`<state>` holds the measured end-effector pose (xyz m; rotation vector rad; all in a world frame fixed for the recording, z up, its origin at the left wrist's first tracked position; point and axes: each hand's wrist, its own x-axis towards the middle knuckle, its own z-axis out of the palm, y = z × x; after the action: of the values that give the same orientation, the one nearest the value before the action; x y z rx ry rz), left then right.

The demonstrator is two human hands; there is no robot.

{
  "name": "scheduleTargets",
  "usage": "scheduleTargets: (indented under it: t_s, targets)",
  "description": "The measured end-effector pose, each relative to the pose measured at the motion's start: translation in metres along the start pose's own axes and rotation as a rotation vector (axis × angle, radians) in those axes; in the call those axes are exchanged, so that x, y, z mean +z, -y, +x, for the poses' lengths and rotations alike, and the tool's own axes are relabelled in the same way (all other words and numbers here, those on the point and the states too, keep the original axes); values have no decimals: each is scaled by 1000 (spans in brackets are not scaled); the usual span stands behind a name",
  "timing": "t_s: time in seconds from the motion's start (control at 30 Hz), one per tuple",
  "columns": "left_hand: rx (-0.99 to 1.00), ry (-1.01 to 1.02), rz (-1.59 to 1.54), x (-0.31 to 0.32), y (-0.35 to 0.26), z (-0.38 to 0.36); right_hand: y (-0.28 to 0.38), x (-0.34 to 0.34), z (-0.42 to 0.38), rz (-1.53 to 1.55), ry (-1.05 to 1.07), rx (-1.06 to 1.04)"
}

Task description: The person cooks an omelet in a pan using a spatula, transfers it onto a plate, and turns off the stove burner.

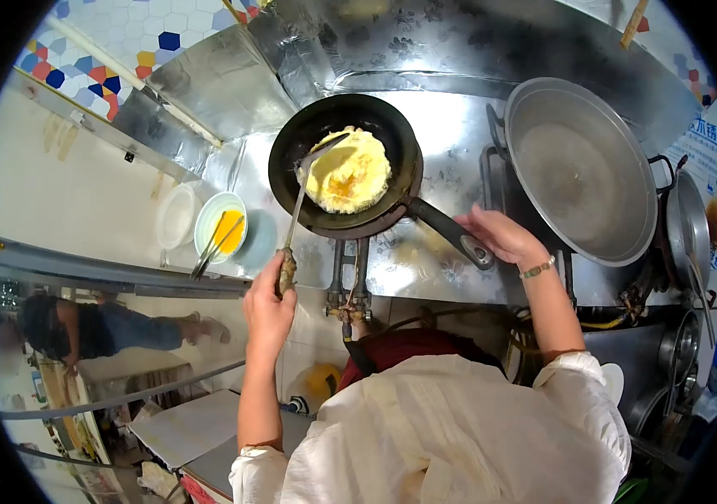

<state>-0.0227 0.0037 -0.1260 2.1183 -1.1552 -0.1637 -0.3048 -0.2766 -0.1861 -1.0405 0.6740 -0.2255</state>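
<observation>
My left hand point(268, 304) is closed around the handle of a long metal spatula point(298, 210). The spatula's blade rests over the left edge of a round yellow egg point(348, 172), which lies flat in a black frying pan point(291, 139) on the stove. My right hand point(503, 237) is beside the end of the pan's black handle point(445, 225), its fingers stretched out and holding nothing. Left of the pan stands a white bowl point(208, 210) of beaten egg point(228, 231), with chopstick-like utensils point(212, 246) leaning in it.
A large grey pot point(581, 252) of cloudy liquid stands right of the pan. A pan or lid point(688, 223) leans beyond it. Metal splash guards point(375, 59) line the back. Gas valves point(347, 311) sit below the counter's front edge. A person point(115, 328) appears at lower left.
</observation>
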Motion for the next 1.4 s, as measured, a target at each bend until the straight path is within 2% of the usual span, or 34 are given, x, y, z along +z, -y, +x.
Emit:
scheduleTargets:
  t_s: [0.07, 0.1, 0.2, 0.3, 0.43, 0.53, 0.6, 0.73, 0.87, 0.93, 1.0, 1.13, 1.2, 1.27, 1.33, 1.4]
  targets:
    - [38, -7, 480, -7, -20, 4, 0, -2, 9, 65, 331, 131]
    - [62, -22, 565, -7, -24, 7, -4, 3, 12, 120, 281, 168]
    - [108, 8, 744, -2, -24, 15, 0, 10, 12, 229, 424, 157]
    - [152, 33, 803, 5, -16, 18, -8, -2, 25, 229, 476, 170]
    - [111, 41, 830, 10, -12, 11, -9, -1, 34, 286, 542, 178]
    - [88, -3, 752, 6, -17, 7, -3, 9, 29, 323, 523, 172]
    - [-23, -25, 642, 0, -27, 5, -3, 14, 31, 275, 517, 233]
    - [-128, -19, 554, -11, -44, 7, 6, 25, 22, 129, 440, 118]
    - [-210, -79, 304, -24, -55, 1, 22, 29, 0, 179, 473, 118]
    - [-55, -187, 203, -29, -55, -1, 36, 31, 0, 229, 472, 140]
    - [-32, -234, 138, -34, -59, 1, 56, 44, 2, 393, 497, 76]
    - [-35, -276, 0, -40, -68, 11, 68, 74, 9, 463, 581, 64]
    - [-48, -280, -52, -44, -73, 10, 58, 64, 0, 507, 577, 105]
    - [-36, -268, -33, -44, -76, 12, 38, 43, -6, 837, 748, 319]
    - [-54, -261, -101, -41, -71, 9, 44, 42, -28, 867, 704, 341]
    - [-78, -237, -163, -40, -66, 3, 46, 46, -40, 717, 477, 282]
